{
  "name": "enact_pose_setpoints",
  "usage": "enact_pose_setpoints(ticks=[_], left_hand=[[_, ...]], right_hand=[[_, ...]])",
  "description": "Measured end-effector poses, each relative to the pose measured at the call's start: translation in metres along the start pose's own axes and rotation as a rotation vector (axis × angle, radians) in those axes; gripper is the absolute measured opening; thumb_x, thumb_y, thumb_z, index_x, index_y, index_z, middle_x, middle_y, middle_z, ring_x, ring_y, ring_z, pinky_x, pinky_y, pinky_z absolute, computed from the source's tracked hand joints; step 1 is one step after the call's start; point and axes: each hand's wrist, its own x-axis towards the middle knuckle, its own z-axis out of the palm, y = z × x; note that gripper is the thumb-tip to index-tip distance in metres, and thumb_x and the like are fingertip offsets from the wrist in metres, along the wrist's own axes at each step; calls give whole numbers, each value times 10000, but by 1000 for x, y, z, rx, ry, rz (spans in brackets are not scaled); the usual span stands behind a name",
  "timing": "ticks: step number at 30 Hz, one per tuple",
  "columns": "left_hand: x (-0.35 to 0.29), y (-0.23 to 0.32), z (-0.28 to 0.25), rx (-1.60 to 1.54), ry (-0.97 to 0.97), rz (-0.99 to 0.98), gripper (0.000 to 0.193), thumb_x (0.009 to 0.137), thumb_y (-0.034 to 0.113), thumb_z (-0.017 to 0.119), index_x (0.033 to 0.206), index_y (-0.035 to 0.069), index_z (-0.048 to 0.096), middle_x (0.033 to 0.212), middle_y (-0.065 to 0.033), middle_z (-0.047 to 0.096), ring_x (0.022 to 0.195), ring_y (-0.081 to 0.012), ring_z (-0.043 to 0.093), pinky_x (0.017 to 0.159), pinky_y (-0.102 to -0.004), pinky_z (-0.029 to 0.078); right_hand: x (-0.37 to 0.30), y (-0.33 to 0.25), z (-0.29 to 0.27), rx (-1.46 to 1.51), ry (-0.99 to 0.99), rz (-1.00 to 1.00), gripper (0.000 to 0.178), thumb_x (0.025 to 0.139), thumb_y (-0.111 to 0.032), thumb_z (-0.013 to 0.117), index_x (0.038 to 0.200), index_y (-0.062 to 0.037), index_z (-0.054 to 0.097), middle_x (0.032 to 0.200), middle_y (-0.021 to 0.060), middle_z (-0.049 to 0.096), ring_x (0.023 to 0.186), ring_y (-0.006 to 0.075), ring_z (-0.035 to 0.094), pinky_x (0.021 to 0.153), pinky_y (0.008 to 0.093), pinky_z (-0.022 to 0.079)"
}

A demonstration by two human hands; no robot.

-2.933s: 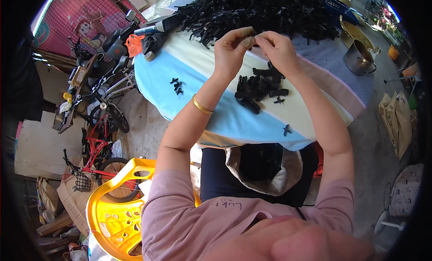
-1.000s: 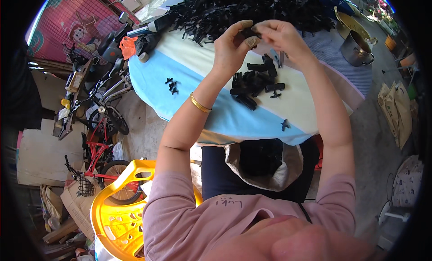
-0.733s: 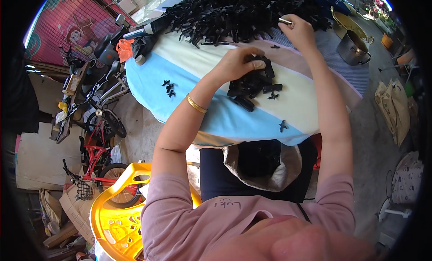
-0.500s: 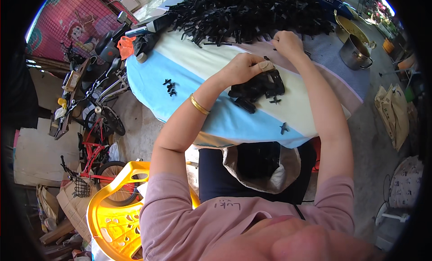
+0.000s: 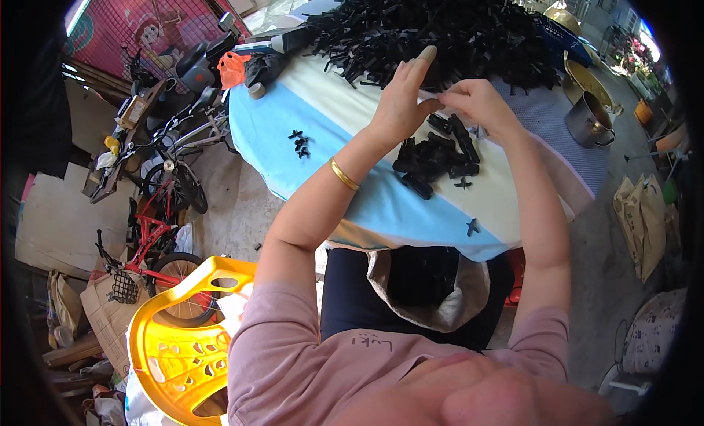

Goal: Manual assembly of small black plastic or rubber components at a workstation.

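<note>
My left hand is raised above the tablecloth at the near edge of a big pile of black plastic pieces, its fingers stretched out. Beside it, my right hand is pinched, its fingertips meeting close to the left thumb. Anything between those fingertips is too small to make out. Just below both hands lies a smaller heap of black plastic parts. Small black cross-shaped pieces lie apart from it: one next to the heap, another near the front edge, and a cluster on the left.
A striped cloth covers the table. An open fabric bag with dark contents sits at my lap. Metal pots stand at the right edge. A yellow plastic chair is on my left, with bicycles beyond.
My left hand has lifted off the smaller heap and its fingers have straightened. My right hand has come back from the big pile toward the left one. The view has shifted slightly.
</note>
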Motion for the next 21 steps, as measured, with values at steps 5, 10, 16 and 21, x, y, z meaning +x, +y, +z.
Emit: enact_pose_setpoints(ticks=[5, 10, 16, 21], left_hand=[[4, 0, -10, -117, -76, -120, 728, 592, 65, 751, 1237, 50, 414, 1183, -121, 510, 966, -219, 553, 832, -293, 449], [3, 1, -15, -154, -60, -94, 626, 669, 70, 712, 1222, 18, 421, 1106, -107, 552, 919, -169, 560, 825, -279, 446], [3, 6, -6, -752, -80, -383, 433, 843, 0, 434, 1266, -7, 344, 995, -104, 539, 860, -141, 553, 788, -263, 449], [3, 7, -6, -887, -25, -434, 374, 852, -3, 423, 1218, -19, 347, 934, -93, 540, 790, -160, 550, 786, -280, 437]], right_hand=[[-5, -5, -3, -176, -38, -122, 189, 778, -206, 612, 775, -17, 614, 576, -25, 510, 475, 33, 393, 420, 197, 270], [-10, -13, -4, 57, -62, -163, 201, 831, -219, 573, 784, -25, 596, 545, -54, 445, 464, 14, 360, 416, 177, 257], [2, -4, -6, 275, 23, -196, 173, 863, -196, 521, 854, -36, 584, 558, -67, 406, 458, 7, 308, 417, 156, 247], [6, 9, 3, 282, 48, -280, 152, 867, -172, 505, 876, -39, 580, 585, -63, 420, 493, 4, 323, 430, 149, 250]])
